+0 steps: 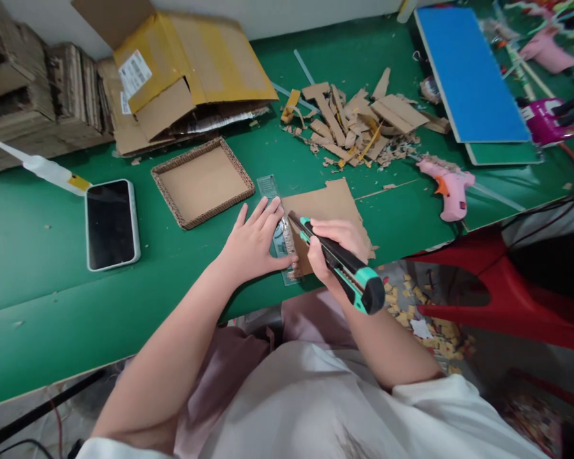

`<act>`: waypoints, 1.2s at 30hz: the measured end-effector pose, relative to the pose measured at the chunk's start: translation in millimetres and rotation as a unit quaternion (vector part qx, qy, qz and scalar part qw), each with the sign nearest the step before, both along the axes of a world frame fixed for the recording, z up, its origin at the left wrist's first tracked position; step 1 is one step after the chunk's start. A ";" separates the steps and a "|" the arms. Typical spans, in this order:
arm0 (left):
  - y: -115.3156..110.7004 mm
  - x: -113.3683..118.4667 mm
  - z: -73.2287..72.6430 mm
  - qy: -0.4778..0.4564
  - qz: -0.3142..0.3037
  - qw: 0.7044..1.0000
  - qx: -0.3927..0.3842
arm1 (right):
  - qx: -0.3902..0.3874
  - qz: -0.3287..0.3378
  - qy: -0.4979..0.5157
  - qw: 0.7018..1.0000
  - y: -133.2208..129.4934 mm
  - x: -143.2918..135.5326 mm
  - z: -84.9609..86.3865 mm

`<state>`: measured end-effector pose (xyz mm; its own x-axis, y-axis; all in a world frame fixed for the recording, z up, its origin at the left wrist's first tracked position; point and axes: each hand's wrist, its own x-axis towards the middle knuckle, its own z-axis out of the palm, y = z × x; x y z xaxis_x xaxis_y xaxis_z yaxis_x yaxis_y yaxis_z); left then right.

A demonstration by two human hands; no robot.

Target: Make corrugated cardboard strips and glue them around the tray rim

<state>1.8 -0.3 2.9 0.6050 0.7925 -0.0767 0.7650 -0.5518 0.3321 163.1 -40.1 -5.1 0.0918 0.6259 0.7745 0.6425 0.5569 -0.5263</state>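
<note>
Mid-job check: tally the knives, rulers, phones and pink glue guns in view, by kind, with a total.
Knife, in the right hand: 1
Ruler, under the left hand: 1
Phone: 1
Pink glue guns, one nearer and one at the far right: 2
Total: 5

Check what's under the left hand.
A clear ruler runs under the left hand, along one edge of the flat cardboard sheet; both ruler ends show. Whatever lies directly beneath the palm is covered.
</note>
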 end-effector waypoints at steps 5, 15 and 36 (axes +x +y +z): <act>-0.5 0.0 0.6 0.002 0.000 1.000 0.003 | 0.003 0.001 -0.010 1.000 -4.3 0.9 -1.4; -0.1 1.4 3.2 0.007 0.003 1.000 -0.009 | -0.001 0.009 -0.019 1.000 0.8 -3.0 -9.0; -0.7 0.4 1.8 -0.002 0.002 1.000 -0.005 | -0.009 0.008 -0.023 1.000 2.6 1.4 -1.6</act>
<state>2.2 -1.0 4.6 0.6020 0.7942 -0.0821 0.7656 -0.5450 0.3416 164.5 -37.5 -6.7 0.0461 0.6403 0.7667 0.6572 0.5586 -0.5060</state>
